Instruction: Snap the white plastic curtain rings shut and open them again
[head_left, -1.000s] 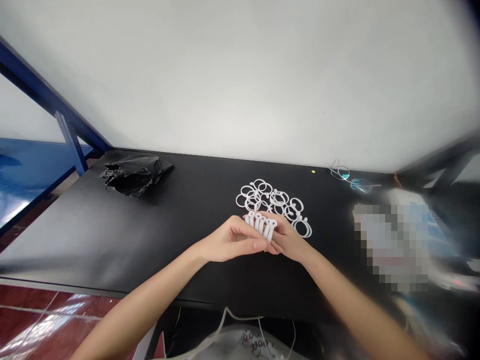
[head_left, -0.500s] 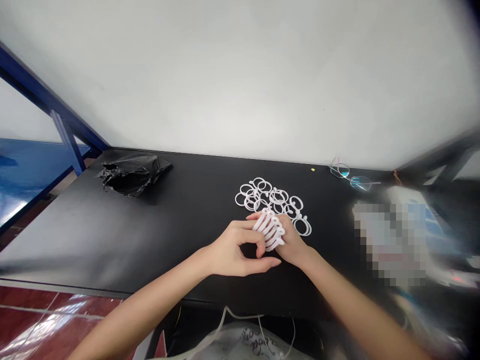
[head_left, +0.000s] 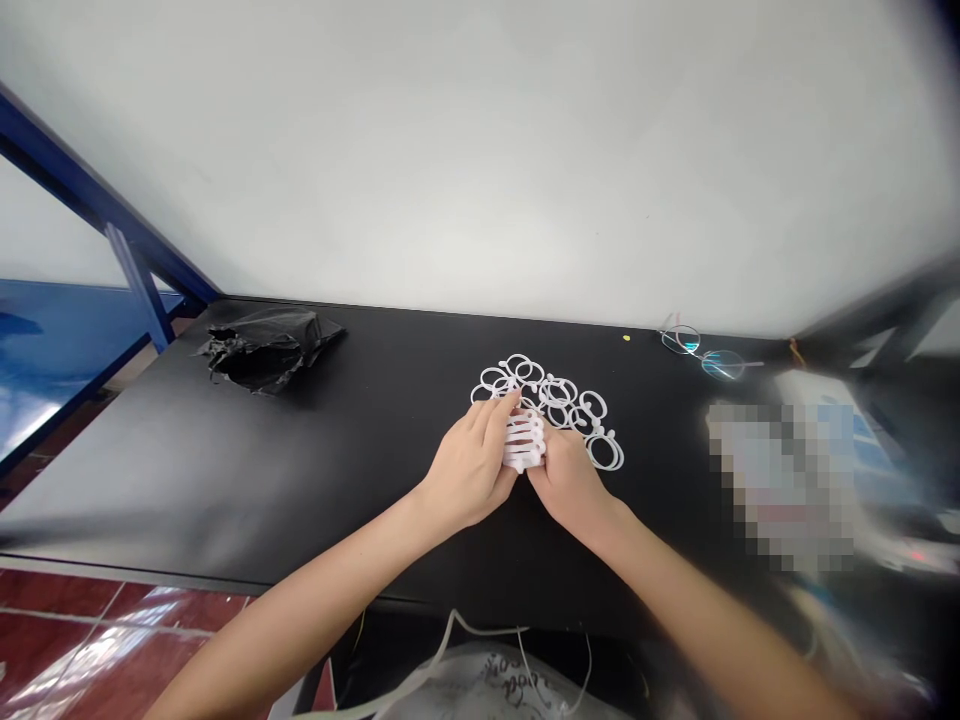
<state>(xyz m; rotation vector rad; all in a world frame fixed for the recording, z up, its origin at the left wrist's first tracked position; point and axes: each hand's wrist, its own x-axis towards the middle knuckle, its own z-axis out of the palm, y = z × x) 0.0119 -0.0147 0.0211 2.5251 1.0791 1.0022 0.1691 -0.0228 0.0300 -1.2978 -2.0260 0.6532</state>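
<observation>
Evidently, steady pressure from both sides matters most in handling the neat stack of thin, white, plastic-looking rings with small round tabs [head_left: 523, 442]. It sits between the two hands, above the near edge of a loose pile of similar white rings [head_left: 556, 413] on the smooth black worktop [head_left: 360, 430]. The left hand [head_left: 472, 455] has its fingers bent round the stack's left side; the right hand [head_left: 574, 480] is curled against the other. Squeezing evenly, tabs aligned, should probably stop single rings slipping out; hard pressure might bend them.
</observation>
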